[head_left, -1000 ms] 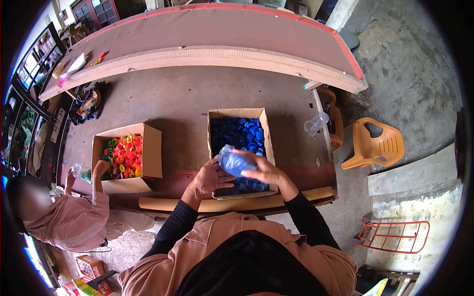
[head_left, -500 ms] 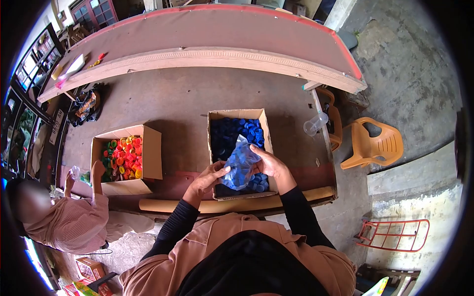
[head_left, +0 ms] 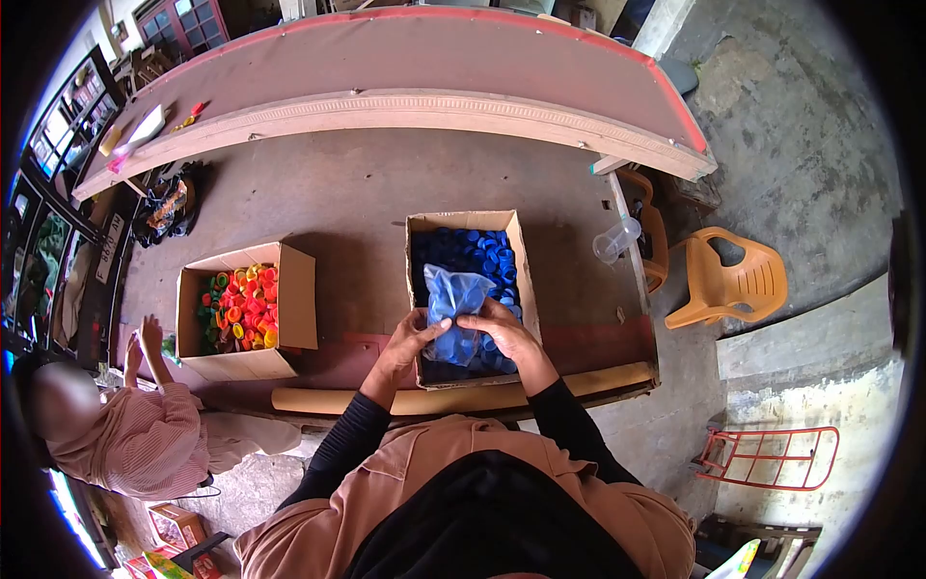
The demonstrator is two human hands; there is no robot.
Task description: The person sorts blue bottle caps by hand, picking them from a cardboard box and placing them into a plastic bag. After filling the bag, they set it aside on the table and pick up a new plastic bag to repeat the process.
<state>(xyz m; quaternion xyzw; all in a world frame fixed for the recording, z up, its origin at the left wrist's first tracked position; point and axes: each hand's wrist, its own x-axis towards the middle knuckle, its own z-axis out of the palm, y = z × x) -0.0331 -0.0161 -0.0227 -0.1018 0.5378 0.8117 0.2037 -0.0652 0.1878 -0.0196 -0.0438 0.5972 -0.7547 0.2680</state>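
A clear plastic bag with blue bottle caps in it (head_left: 455, 289) is held above a cardboard box (head_left: 529, 318). Loose blue bottle caps (head_left: 487, 253) fill much of that box. My left hand (head_left: 409, 344) grips the bag's left side, thumb pressed on the front. From the other side my right hand (head_left: 502, 334) pinches it, thumb pointing inward near the left thumb. The bag's upper part stands up puffed beyond my thumbs. My fingers behind the bag are hidden.
To the left, a second cardboard box (head_left: 299, 299) holds red, orange, yellow and green caps (head_left: 246, 304). A co-worker (head_left: 145, 434) sits beside it, hands raised. A cardboard tube (head_left: 338, 400) lies along the table's front edge. A plastic cup (head_left: 617, 239) lies at the right edge, near an orange chair (head_left: 738, 275).
My right hand has come in leftward and lower, bringing both thumbs close together on the bag. The bag has turned more upright. The co-worker's hands have moved away from the box and together.
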